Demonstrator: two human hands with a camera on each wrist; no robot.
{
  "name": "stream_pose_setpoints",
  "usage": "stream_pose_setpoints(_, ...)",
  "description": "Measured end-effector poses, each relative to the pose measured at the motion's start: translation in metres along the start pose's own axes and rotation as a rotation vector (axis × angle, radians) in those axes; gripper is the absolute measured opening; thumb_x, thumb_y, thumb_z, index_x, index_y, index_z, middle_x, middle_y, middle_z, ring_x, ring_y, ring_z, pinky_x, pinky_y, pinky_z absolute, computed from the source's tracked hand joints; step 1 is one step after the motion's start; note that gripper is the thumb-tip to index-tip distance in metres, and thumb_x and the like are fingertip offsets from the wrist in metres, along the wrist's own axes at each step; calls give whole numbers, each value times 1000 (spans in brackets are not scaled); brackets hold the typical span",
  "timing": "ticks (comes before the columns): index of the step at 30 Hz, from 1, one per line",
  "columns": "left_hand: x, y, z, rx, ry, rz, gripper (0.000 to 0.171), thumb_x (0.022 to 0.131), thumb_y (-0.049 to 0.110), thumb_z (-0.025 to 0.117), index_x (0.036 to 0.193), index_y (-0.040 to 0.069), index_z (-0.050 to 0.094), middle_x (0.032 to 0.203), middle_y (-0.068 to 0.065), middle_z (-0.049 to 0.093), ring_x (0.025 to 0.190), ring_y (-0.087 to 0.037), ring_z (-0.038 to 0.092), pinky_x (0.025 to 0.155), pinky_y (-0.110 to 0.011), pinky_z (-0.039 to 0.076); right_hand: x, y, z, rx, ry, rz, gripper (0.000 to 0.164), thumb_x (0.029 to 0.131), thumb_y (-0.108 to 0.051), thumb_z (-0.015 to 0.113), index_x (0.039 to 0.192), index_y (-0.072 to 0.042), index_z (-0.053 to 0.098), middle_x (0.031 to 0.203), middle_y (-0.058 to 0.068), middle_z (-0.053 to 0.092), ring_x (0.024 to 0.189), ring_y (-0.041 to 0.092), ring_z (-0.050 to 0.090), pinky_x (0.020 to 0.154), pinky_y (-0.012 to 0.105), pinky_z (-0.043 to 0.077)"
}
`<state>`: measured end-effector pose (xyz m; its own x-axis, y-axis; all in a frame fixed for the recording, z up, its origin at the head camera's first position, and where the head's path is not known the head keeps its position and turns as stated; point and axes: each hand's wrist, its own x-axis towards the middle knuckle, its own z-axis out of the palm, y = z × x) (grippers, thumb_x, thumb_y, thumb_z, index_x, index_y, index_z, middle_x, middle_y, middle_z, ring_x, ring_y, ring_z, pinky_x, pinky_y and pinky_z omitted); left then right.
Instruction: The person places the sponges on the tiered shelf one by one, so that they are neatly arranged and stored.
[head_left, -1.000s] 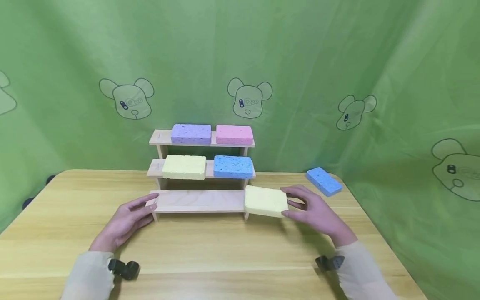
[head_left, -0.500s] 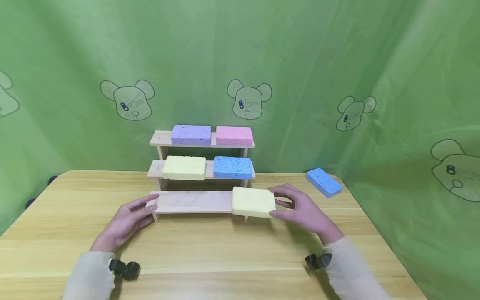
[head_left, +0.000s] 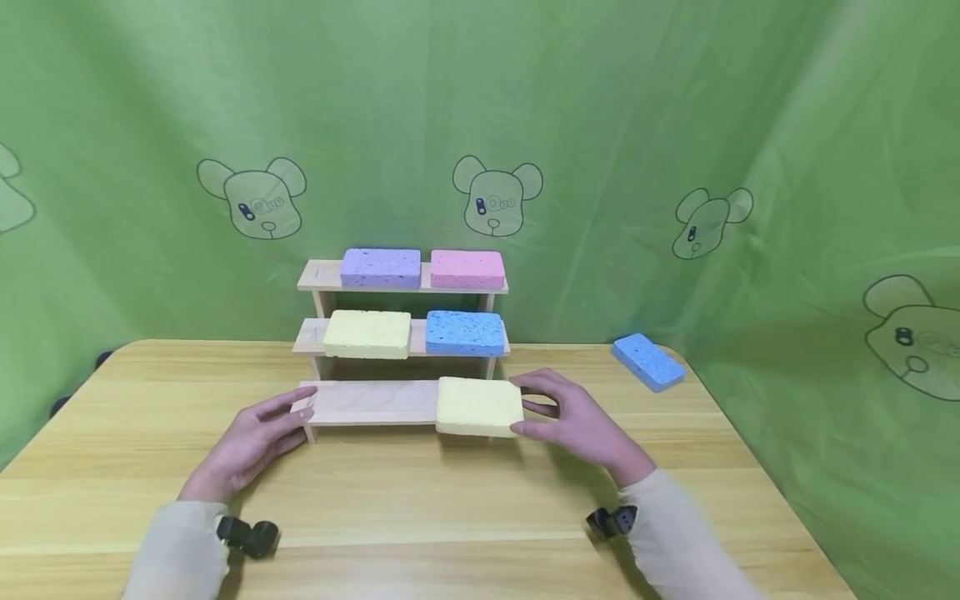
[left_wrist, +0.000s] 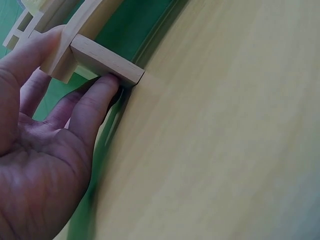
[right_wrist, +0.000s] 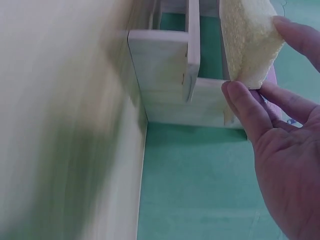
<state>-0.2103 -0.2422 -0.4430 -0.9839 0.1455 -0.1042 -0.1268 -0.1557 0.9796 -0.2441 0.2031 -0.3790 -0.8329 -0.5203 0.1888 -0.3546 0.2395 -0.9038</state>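
A pale yellow sponge (head_left: 480,406) is pinched by its right end in my right hand (head_left: 573,421). It hovers over the right part of the lowest tier of a three-tier wooden rack (head_left: 375,402); the right wrist view shows a gap between this sponge (right_wrist: 247,42) and the tier board (right_wrist: 193,50). My left hand (head_left: 251,437) holds the left end of that same tier. In the left wrist view, its fingers (left_wrist: 95,107) lie against the board's end and the leg. Another yellow sponge (head_left: 367,333) and a blue sponge (head_left: 465,332) sit on the middle tier.
The top tier bears a purple sponge (head_left: 381,267) and a pink sponge (head_left: 467,268). Another blue sponge (head_left: 648,362) lies at the back right of the wooden table (head_left: 375,517). A green curtain (head_left: 600,100) hangs behind and along the right side.
My right hand has carried the yellow sponge leftward, from beyond the rack's right end to over its lowest tier. The left hand has stayed at the rack.
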Motion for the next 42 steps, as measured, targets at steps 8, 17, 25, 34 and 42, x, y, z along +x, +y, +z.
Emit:
stream_pose_setpoints(8, 0, -1, -1, -1, 8, 0, 58, 95, 13, 66, 146, 1, 42, 161, -20, 10, 111, -13, 60, 101, -32, 48, 10, 0, 16, -9, -35, -24, 60, 83, -8, 80, 135, 4, 53, 131, 14, 49, 124, 36, 51, 103, 30, 46)
stream_pose_setpoints(17, 0, 0, -1, 4, 6, 5, 59, 95, 13, 66, 146, 0, 41, 162, -19, 5, 112, -12, 60, 101, -32, 47, 20, -2, 30, -57, -46, -8, 62, 84, -18, 80, 137, -2, 52, 134, 9, 48, 123, 29, 53, 102, 27, 46)
stream_pose_setpoints(25, 0, 1, 0, -6, 16, 0, 58, 94, 13, 67, 146, 2, 43, 162, -17, 4, 111, -12, 60, 101, -32, 48, 33, -7, 45, -42, -50, -16, 63, 83, -16, 81, 137, -1, 53, 128, 8, 51, 121, 25, 55, 101, 26, 47)
stream_pose_setpoints(34, 0, -1, -1, 5, 8, 11, 57, 95, 13, 66, 146, 1, 43, 162, -16, 4, 112, -11, 60, 100, -32, 48, 38, -6, 56, -27, -27, 0, 62, 82, -16, 81, 136, -3, 54, 128, 8, 50, 120, 27, 56, 100, 28, 48)
stream_pose_setpoints(42, 0, -1, 2, 8, 14, 16, 56, 95, 13, 66, 145, 2, 43, 162, -15, 5, 112, -11, 60, 100, -32, 48, 47, -7, 66, -71, -20, 16, 64, 82, -16, 82, 137, -1, 53, 128, 8, 51, 118, 28, 58, 98, 27, 50)
